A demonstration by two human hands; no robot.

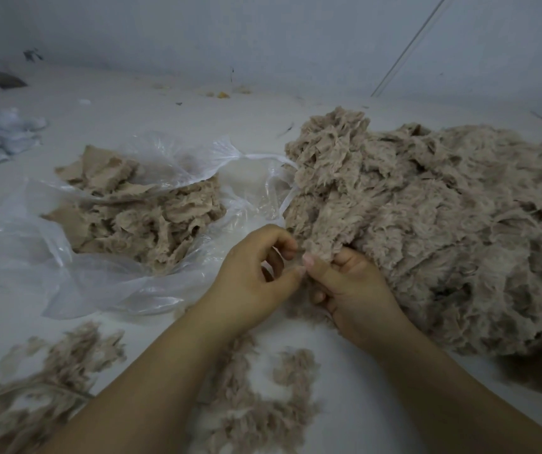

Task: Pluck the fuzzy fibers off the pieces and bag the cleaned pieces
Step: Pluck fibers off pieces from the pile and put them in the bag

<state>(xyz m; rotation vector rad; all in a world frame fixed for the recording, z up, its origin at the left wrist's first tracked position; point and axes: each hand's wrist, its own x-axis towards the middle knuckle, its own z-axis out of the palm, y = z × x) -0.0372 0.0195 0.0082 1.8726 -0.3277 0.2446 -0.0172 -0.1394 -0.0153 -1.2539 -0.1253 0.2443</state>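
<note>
Beige fuzzy fabric fills most of the head view, spread over a pale table. At right, a large heap of uncleaned pieces rises well above everything else. At left, a clear plastic bag lies open, holding a smaller pile of cleaned pieces. Near the bottom edge, loose plucked fibers lie scattered across the table.

In the middle, the right hand grips the near edge of one piece at the foot of the heap. The left hand curls beside it, thumb and fingertips pinching at the fuzz on that edge.

Judging by the piles, the work looks well under halfway: the bagged pile is much smaller than the waiting heap, and this piece is not yet bagged.
</note>
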